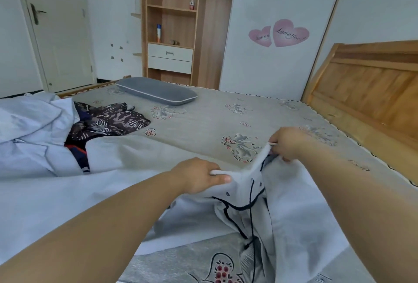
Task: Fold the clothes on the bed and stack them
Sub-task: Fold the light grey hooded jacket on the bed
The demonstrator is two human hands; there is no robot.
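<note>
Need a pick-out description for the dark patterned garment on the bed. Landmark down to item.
Start at the flat grey pillow lying near the far edge of the floral-print mattress. Just nearer and to its left lies a crumpled dark patterned garment, tucked against a heap of pale blue clothes. It is the only dark, dotted and striped fabric there; everything around it is plain and pale.

Both hands, left [199, 175] and right [287, 144], reach forward, fingers pinched closed.

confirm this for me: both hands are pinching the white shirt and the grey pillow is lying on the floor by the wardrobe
Not quite. The head view shows the pillow lying on the bed, near its far edge, not on the floor. The rest holds: the left hand and right hand both pinch the white shirt.
</note>
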